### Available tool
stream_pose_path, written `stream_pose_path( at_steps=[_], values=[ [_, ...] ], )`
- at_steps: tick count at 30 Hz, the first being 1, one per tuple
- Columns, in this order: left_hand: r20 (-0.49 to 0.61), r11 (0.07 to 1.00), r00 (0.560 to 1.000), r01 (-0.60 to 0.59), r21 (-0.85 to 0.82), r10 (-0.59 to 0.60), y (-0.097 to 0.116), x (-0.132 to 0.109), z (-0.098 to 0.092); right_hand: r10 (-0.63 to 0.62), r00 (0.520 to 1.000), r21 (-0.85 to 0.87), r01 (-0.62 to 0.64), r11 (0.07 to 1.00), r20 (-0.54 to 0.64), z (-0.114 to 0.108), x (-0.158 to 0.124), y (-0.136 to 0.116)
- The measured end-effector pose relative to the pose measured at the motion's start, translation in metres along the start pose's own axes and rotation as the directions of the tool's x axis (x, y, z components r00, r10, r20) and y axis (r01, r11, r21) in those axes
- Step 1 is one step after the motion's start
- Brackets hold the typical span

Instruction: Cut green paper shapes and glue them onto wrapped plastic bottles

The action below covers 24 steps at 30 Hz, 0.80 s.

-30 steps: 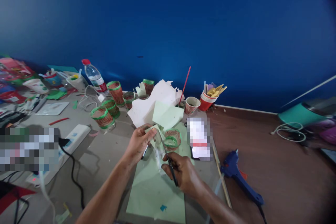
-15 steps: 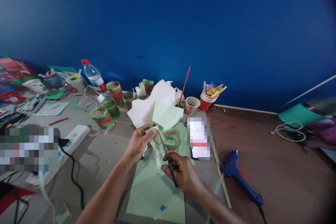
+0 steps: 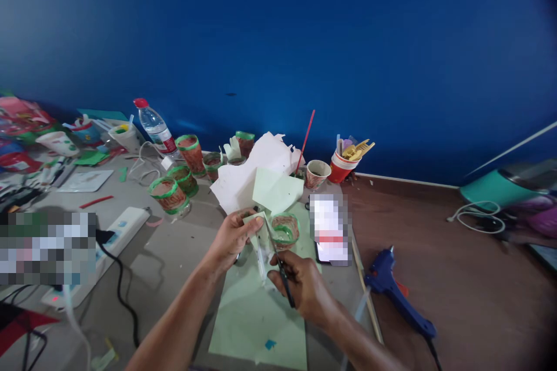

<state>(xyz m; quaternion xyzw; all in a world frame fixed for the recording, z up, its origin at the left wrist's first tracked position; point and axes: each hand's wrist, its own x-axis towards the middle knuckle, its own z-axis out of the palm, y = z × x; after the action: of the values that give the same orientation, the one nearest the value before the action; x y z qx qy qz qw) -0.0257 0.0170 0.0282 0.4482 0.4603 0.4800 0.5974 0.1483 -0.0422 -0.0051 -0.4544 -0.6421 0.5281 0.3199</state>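
Your fingers (image 3: pixel 249 221) on the left hand (image 3: pixel 230 239) are pinched together on a small pale-green paper piece (image 3: pixel 257 226), thumb on top, holding it raised over the table (image 3: pixel 174 243). Your right hand (image 3: pixel 304 287) is closed around the handles of dark scissors (image 3: pixel 278 264); whether the blades stand apart cannot be told at this size. The scissors' long axis runs from the right hand toward 11 o'clock, so the blade tips meet the paper piece at its 3 o'clock edge. The paper thus lies at 11 o'clock from the right hand and just beside the left fingertips; the left hand is nearer. The piece is thin, matte, light green, with a straight folded-looking edge. Below both hands lies a larger green sheet (image 3: pixel 256 319). A green-rimmed cup (image 3: pixel 285 231) stands just beyond the blades at 1 o'clock, a blue glue gun (image 3: pixel 391 290) well apart at 3 o'clock.
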Motion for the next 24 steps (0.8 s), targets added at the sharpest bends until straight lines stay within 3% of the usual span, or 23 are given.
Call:
stream_pose_path(
  at_steps=[8,24],
  values=[
    [0.004,1.000,1.000,0.010,-0.008,-0.010,-0.002,0.002,-0.001,0.002,1.000,0.020,-0.003,1.000,0.006,-0.001,0.000,-0.007],
    [0.046,0.999,0.999,-0.022,0.026,0.021,0.000,0.002,-0.001,0.030,0.999,0.067,-0.028,0.997,-0.029,0.003,0.000,0.005]
  ],
)
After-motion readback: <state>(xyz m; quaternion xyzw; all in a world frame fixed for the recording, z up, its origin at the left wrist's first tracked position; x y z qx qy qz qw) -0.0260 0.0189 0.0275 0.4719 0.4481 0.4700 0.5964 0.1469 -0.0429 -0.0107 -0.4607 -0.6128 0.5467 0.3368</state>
